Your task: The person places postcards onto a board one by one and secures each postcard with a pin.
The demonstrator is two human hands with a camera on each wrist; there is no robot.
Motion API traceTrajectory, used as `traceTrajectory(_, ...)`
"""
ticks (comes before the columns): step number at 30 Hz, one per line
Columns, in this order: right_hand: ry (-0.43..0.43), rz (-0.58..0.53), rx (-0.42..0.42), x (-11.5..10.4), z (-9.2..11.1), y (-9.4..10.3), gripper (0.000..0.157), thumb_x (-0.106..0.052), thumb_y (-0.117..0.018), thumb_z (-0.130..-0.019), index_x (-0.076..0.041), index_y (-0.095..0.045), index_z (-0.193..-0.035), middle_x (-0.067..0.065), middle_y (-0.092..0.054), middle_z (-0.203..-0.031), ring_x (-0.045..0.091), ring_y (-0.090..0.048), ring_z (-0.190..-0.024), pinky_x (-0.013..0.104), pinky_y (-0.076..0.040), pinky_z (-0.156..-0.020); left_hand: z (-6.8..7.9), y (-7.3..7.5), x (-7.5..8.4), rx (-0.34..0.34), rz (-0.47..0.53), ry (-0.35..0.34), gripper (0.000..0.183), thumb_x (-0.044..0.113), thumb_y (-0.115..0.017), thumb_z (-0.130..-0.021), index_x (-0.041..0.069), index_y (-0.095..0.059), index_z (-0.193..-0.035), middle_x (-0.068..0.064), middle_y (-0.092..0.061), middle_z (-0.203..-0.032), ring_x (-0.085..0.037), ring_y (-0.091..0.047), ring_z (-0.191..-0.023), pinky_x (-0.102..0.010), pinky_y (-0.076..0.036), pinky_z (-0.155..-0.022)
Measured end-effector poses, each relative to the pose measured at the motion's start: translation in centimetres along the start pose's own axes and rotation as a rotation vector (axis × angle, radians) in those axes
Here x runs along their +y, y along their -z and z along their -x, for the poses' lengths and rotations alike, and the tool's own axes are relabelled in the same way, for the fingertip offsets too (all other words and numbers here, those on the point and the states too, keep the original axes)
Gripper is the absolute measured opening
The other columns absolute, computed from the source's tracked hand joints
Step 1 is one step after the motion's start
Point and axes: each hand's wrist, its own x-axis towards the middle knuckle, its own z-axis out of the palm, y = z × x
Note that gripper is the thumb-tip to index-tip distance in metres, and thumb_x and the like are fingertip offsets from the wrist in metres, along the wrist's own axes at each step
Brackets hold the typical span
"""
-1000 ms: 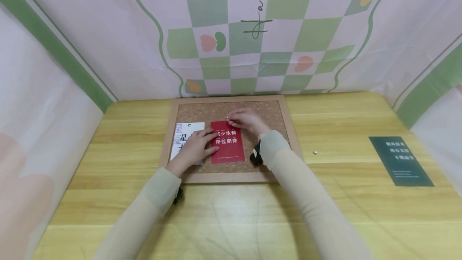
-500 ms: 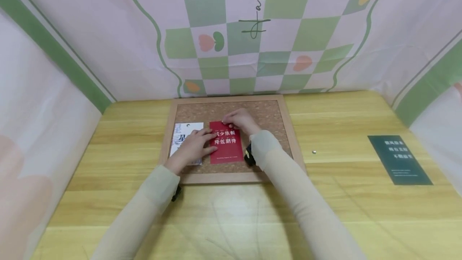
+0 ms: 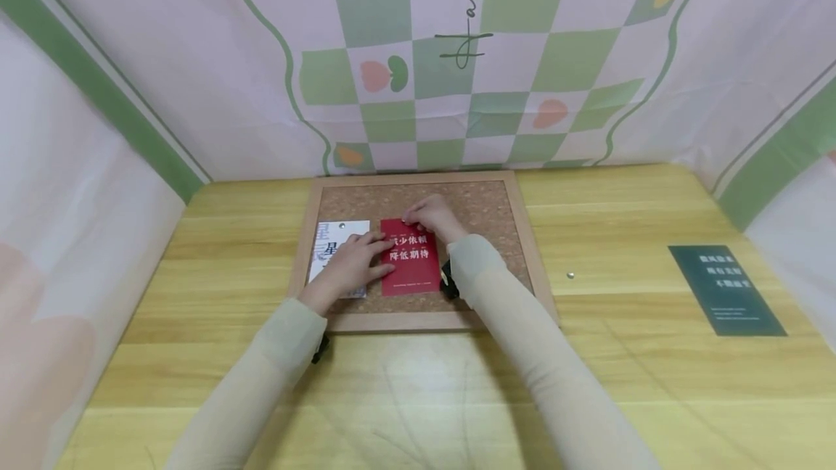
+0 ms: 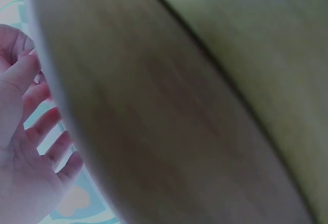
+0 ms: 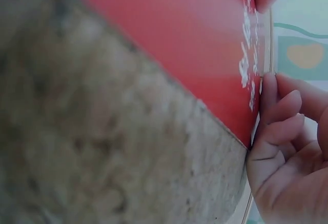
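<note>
A red card with white lettering lies on a wood-framed corkboard. At the card's top edge my right hand pinches a small silver thumbtack between thumb and forefinger. The right wrist view shows those fingertips against the card, the other fingers bent beneath. My left hand rests with fingers spread across a white card and onto the red card's left edge. Another thumbtack sits in the top of the white card, whose middle is hidden by that hand.
A loose thumbtack lies on the wooden table, right of the board. Farther right is a dark green card with pale lettering. A patterned cloth hangs behind the table, with more cloth at both sides.
My right hand has moved slightly left and down, bringing the thumbtack from just above the red card onto its top edge. The left hand stays in place.
</note>
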Motion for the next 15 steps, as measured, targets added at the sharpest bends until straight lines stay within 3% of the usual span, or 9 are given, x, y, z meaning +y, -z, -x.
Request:
traceTrajectory(8,-0.002,-0.032,0.004,0.02,-0.04,-0.03,0.023,-0.002,-0.062,-0.089,0.005,-0.07,-0.108,0.011,-0.067,-0.095,0.003,-0.048,-0.055,0.014,-0.04,-0.052,0.0,-0.06,0.01,0.008,0.001,-0.007,0.053,0.038,-0.059,-0.094,0.014,-0.049,-0.14,-0.012,-0.042,-0.149,-0.037,-0.044,-0.13,-0.051,-0.038,-0.109)
traceTrajectory(15,-0.021,-0.122,-0.028,-0.17,0.09,0.19,0.026,-0.001,-0.06,-0.09,0.009,-0.066,-0.114,0.024,-0.067,-0.114,-0.001,-0.053,-0.053,0.009,-0.047,-0.053,-0.18,-0.2,-0.22,0.006,-0.004,-0.003,0.053,0.039,-0.058,-0.094,0.015,-0.049,-0.14,-0.012,-0.042,-0.15,-0.037,-0.043,-0.131,-0.051,-0.037,-0.11)
